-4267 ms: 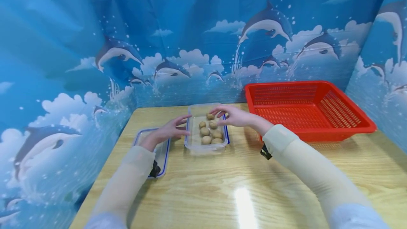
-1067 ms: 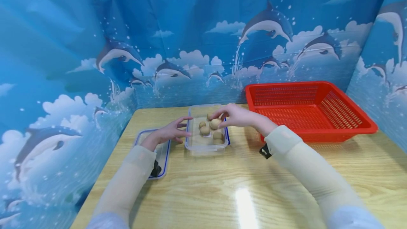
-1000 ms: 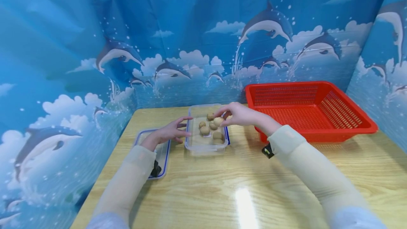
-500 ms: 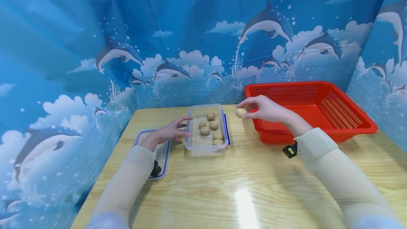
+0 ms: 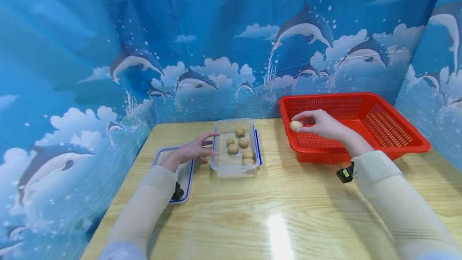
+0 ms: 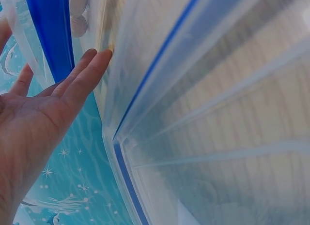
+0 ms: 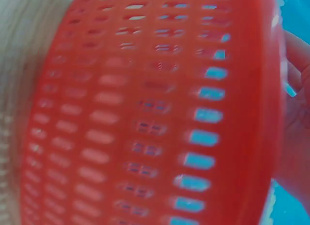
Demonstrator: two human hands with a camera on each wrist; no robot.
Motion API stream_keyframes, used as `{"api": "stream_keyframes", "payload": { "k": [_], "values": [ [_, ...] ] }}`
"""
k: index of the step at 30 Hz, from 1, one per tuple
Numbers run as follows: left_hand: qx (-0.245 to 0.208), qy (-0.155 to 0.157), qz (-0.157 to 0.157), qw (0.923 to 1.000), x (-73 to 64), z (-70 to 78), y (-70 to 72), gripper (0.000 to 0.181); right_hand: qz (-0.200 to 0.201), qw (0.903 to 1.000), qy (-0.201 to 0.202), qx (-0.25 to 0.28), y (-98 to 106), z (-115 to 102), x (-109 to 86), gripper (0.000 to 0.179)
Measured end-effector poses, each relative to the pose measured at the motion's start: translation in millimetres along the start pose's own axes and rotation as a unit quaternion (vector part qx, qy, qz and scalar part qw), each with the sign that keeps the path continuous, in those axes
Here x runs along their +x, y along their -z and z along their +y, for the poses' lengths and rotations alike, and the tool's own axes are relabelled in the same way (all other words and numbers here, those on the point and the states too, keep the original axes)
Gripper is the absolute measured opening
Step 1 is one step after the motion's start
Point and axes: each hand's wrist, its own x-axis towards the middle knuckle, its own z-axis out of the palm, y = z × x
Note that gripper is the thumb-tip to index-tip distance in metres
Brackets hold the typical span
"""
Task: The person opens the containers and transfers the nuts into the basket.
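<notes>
My right hand (image 5: 323,124) pinches a pale brown walnut (image 5: 296,126) between thumb and fingertips, just inside the left rim of the red basket (image 5: 361,148). In the right wrist view the basket's slotted wall (image 7: 145,138) hides most of that hand. A clear plastic box (image 5: 234,168) with a blue clip on its right side holds several walnuts (image 5: 243,142). At the box's left side my left hand (image 5: 193,150) has its fingers extended and spread, fingertips right at the wall. The left wrist view shows its palm (image 6: 36,113) with nothing in it.
A clear lid with a blue edge (image 5: 187,175) lies on the wooden table (image 5: 231,216) under the left wrist. The basket stands at the back right. A blue dolphin-print curtain (image 5: 223,31) hangs right behind the table.
My right hand has taken a walnut from the box, lifted it, and carried it right to above the basket. The left hand has stayed at the box's left side.
</notes>
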Motion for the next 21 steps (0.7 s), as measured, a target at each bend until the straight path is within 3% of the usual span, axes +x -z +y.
{"api": "stream_keyframes", "payload": {
  "k": [11,21],
  "values": [
    [-0.007,0.006,0.008,0.9999,2.1,-1.2,-1.1,0.069,0.013,0.9987,-0.048,-0.008,0,34,-2.1,0.042],
    [-0.004,0.01,0.015,0.9998,1.9,-1.5,-1.5,0.068,-0.029,0.9975,-0.061,-0.021,-8,56,6.8,0.041]
  ]
}}
